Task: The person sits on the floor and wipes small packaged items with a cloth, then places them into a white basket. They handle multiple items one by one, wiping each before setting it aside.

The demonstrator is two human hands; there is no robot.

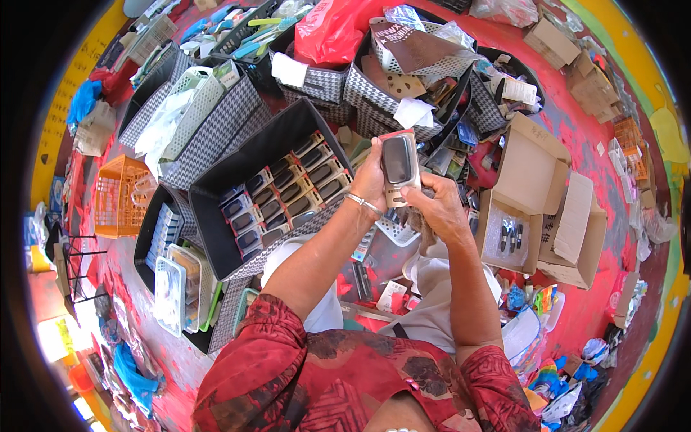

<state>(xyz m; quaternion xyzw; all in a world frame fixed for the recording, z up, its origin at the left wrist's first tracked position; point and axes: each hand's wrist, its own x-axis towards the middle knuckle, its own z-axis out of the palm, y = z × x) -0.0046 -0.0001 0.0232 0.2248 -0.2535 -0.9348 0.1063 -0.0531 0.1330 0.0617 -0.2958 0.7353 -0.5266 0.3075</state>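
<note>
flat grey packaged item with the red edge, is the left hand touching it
Touching: the head view shows the left hand gripping the flat grey packaged item along its left edge.

I see bright, warm daylight with vivid colours and soft shadows, a blown-out glare patch at the lower left, strong fisheye bending and a black vignette around the rim.

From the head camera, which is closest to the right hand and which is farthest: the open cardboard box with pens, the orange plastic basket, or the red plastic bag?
Measured from the right hand:
1. Open cardboard box with pens, just to the right of that hand.
2. Red plastic bag, up at the top, left of centre.
3. Orange plastic basket, far off on the left side.
</note>
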